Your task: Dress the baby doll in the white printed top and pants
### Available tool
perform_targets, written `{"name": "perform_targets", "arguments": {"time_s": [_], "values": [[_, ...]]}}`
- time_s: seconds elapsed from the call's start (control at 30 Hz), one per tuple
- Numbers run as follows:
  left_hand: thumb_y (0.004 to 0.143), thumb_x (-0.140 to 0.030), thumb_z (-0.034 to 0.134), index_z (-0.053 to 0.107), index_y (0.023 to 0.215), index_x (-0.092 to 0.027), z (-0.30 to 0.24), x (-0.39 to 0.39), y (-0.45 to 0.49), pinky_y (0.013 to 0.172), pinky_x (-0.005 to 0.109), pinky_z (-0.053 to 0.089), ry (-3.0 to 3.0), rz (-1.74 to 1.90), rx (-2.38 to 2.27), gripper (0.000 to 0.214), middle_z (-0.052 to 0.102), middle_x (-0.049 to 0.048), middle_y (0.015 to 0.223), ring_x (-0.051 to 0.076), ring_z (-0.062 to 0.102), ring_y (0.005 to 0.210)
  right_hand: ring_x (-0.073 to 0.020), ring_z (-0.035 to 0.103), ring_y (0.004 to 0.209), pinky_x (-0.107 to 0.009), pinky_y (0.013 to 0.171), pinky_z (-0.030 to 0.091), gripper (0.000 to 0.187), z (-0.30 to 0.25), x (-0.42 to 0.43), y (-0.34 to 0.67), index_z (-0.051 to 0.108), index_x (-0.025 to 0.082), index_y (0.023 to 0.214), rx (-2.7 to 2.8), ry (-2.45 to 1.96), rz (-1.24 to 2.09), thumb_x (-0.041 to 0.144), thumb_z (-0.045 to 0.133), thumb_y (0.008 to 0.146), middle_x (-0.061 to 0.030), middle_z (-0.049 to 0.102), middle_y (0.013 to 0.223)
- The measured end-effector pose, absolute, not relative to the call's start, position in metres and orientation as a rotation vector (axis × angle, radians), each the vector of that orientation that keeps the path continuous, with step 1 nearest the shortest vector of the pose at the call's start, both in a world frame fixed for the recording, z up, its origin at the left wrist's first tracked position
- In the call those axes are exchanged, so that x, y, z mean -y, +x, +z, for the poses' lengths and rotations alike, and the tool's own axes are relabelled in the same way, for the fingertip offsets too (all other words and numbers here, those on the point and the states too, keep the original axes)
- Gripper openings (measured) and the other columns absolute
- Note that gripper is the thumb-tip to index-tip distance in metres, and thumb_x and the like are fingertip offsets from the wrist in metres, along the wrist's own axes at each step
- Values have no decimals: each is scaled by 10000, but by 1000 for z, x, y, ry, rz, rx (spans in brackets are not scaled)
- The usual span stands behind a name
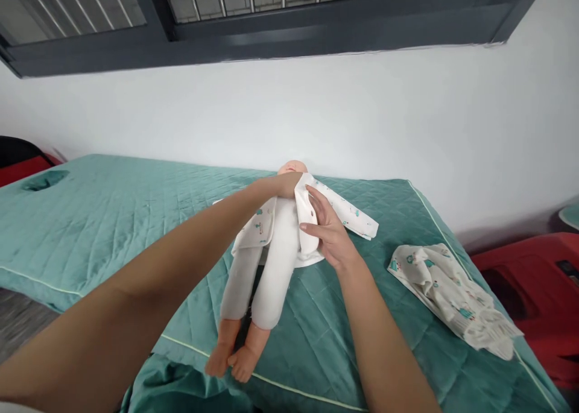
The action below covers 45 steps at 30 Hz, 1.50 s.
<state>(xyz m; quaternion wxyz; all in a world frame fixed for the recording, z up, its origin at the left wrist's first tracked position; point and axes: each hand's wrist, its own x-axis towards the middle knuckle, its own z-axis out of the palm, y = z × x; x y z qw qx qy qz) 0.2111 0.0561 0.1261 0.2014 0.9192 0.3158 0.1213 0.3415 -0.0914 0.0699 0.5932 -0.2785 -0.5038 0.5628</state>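
A baby doll (266,262) lies on its back on the teal quilted bed (113,220), feet toward me, in white leggings. A white printed jacket (348,211) is spread open under it. My left hand (287,185) reaches up to the doll's neck and pinches the top edge of the jacket's right flap. My right hand (328,229) rests on the same flap beside the doll's torso, fingers fairly straight and pressed on the cloth, thumb under its edge.
A second folded printed garment (452,295) lies on the bed to the right. A red plastic stool (529,280) stands off the right edge. A white wall and dark window frame rise behind. The bed has a face hole (44,179) at far left.
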Motion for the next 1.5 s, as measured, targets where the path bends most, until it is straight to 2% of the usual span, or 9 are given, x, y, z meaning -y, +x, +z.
{"name": "perform_targets", "arguments": {"time_s": [0.23, 0.43, 0.67, 0.8, 0.87, 0.93, 1.1, 1.3, 1.5], "values": [[875, -469, 494, 712, 932, -160, 146, -39, 193, 789, 304, 486, 2334, 524, -1017, 382, 687, 80, 965, 211, 626, 879, -221, 302, 1519, -414, 1242, 287, 680, 64, 90, 335, 547, 319, 1387, 1355, -628, 1325, 197, 771, 758, -3, 465, 1561], [655, -373, 755, 566, 1374, -242, 140, -43, 207, 965, 327, 463, 2537, 103, -1061, 755, 607, 101, 1373, 285, 584, 1194, -249, 369, 1486, -438, 1254, 264, 562, 62, 90, 335, 593, 320, 1375, 1626, -722, 1201, 266, 740, 835, -6, 498, 1536], [787, -101, 521, 699, 1111, -221, 131, -49, 207, 902, 340, 485, 2650, 450, -1277, 389, 684, 89, 1204, 260, 606, 1133, -239, 380, 1482, -431, 1241, 292, 449, 71, 99, 337, 656, 325, 1292, 1637, -688, 1279, 272, 738, 854, 3, 491, 1545], [824, -113, 521, 696, 1022, -209, 127, -53, 187, 864, 365, 496, 2475, 724, -1498, 282, 694, 94, 1055, 257, 630, 999, -283, 617, 1261, -397, 915, 582, 465, 80, 110, 336, 636, 323, 1303, 1555, -631, 1449, 314, 750, 852, -37, 461, 1567], [828, -115, 538, 673, 1037, -198, 119, -55, 176, 890, 384, 491, 2386, 863, -1555, 263, 683, 99, 1045, 261, 622, 999, -285, 685, 1151, -360, 773, 598, 441, 84, 114, 337, 638, 329, 1289, 1542, -614, 1478, 315, 743, 861, -54, 471, 1559], [823, -105, 550, 650, 1032, -188, 106, -51, 164, 937, 395, 481, 2312, 1023, -1559, 246, 672, 100, 1046, 259, 607, 1037, -286, 691, 1145, -366, 784, 591, 354, 84, 113, 338, 664, 326, 1225, 1502, -607, 1416, 303, 725, 878, -56, 531, 1511], [874, -146, 514, 627, 996, -196, 57, -8, 124, 967, 382, 481, 2087, 1336, -1466, 174, 671, 79, 1071, 223, 604, 1062, -252, 540, 1359, -482, 1134, 443, 258, 66, 96, 340, 680, 324, 1153, 1418, -707, 1006, 278, 694, 899, -20, 632, 1400], [925, -255, 494, 650, 1048, -214, 11, 68, 69, 918, 374, 510, 1848, 1180, -1387, 204, 698, 68, 1060, 222, 644, 1007, -248, 283, 1527, -516, 1279, 169, 433, 50, 91, 323, 621, 315, 1329, 1766, -1008, 607, 357, 687, 903, -12, 417, 1598], [819, -180, 585, 624, 1249, -247, 15, 109, 48, 1038, 435, 442, 2023, 880, -1297, 437, 690, 66, 1216, 271, 617, 1129, -242, 222, 1548, -504, 1289, 127, 576, 36, 126, 322, 519, 347, 1442, 1603, -1114, 703, 390, 696, 896, 21, 319, 1648]]}}
